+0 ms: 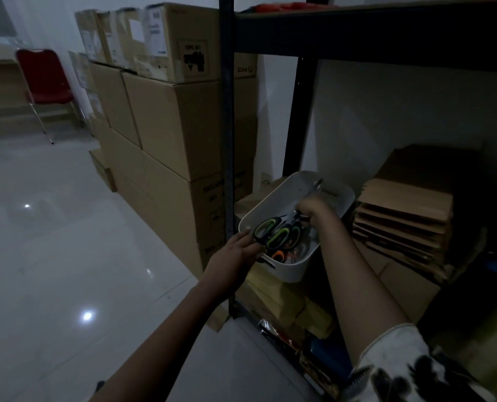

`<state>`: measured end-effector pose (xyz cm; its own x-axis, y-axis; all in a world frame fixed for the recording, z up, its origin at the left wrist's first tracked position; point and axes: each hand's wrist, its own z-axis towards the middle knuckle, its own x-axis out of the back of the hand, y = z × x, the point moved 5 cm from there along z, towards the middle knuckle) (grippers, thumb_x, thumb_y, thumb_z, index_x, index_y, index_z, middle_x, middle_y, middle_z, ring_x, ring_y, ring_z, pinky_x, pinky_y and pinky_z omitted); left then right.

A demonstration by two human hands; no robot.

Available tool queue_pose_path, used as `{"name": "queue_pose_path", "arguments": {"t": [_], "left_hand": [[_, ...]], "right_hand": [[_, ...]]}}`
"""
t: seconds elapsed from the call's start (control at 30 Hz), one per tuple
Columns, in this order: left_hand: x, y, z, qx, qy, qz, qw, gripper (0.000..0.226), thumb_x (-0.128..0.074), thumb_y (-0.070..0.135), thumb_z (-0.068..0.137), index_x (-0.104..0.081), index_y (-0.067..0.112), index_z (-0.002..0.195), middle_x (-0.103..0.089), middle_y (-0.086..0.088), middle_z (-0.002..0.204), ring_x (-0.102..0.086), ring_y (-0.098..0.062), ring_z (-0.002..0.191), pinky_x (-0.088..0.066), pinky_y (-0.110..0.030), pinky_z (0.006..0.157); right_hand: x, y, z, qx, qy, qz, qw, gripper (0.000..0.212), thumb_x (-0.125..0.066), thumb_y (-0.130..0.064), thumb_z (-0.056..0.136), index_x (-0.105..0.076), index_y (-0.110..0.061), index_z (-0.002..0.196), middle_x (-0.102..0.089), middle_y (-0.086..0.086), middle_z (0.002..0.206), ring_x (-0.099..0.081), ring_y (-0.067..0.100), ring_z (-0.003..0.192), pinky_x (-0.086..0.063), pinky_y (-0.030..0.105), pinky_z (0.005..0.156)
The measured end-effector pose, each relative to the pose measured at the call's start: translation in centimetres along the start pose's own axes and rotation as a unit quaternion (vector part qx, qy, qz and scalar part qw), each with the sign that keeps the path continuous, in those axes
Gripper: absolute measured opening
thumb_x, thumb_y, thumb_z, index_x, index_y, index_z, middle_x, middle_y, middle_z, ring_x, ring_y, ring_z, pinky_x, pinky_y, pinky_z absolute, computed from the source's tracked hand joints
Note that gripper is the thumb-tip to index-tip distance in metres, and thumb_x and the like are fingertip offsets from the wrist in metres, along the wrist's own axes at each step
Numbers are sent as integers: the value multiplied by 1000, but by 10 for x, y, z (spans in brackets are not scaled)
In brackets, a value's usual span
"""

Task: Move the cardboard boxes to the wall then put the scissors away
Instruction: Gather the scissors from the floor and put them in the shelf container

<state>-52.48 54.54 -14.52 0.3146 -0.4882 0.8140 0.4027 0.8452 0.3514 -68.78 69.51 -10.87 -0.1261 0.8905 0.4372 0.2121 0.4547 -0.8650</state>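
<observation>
Our right hand [314, 208] is clenching round the blades of the green-handled scissors [272, 232], which are lying inside the white bin [282, 198]. Our left hand [235, 253] is touching the bin's rim at seven o'clock; we cannot tell whether it is gripping. The cardboard boxes [169, 126] are standing stacked at ten o'clock.

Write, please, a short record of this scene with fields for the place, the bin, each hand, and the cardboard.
place: dim storeroom with a dark metal shelf
white bin: in the shelf unit, holds green-handled scissors
right hand: inside the bin, grips scissors, blade pointing up
left hand: at the bin's near rim, grip unclear
cardboard boxes: stacked by the wall, left of the shelf
flattened cardboard: piled right of the bin
</observation>
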Motion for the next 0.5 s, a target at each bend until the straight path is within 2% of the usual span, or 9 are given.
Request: {"name": "queue_pose_path", "arguments": {"t": [0.07,0.17,0.23,0.3,0.4,0.5], "left_hand": [[-2,0,3,1,-2,3,1000,28,-61,11,92,-66,17,119,-55,-3,136,-32,-30,142,-46,-49,102],[0,2,5,6,2,4,1000,28,-61,9,92,-66,13,119,-54,-6,138,-30,-33,142,-44,-49,104],[0,1,5,5,7,11,1000,27,-61,9,92,-66,12,118,-55,-7,137,-30,-33,142,-43,-47,105],[-1,1,4,4,5,5,1000,22,-62,10,92,-68,10,113,-59,-9,131,-31,-33,142,-42,-48,106],[-3,-1,3,3,5,7,1000,19,-63,9,90,-69,11,108,-61,-10,127,-34,-35,140,-44,-48,103],[-5,-4,1,-2,1,18,1000,21,-64,7,89,-69,11,109,-61,-11,126,-36,-36,139,-43,-46,103]], "right_hand": [[-6,2,-1,-13,-29,-15,999,33,-45,1,96,-52,2,128,-57,20,123,-54,31,99,-47,38,76],[-10,1,-5,-8,-49,-40,998,35,-43,2,97,-49,4,132,-54,21,127,-50,30,97,-42,34,77],[-10,1,-4,0,-50,-45,998,35,-44,2,96,-49,3,131,-55,20,121,-53,32,101,-46,38,79],[-13,5,-1,-15,-72,-42,996,32,-48,2,93,-53,-1,124,-57,22,119,-57,37,103,-50,45,87],[-22,22,27,-48,-112,-37,992,27,-53,-2,87,-50,-13,112,-55,22,124,-57,38,108,-51,48,94],[-28,22,22,-44,-108,-54,992,27,-49,-5,94,-50,-8,121,-53,21,129,-54,38,116,-51,46,91]]}}
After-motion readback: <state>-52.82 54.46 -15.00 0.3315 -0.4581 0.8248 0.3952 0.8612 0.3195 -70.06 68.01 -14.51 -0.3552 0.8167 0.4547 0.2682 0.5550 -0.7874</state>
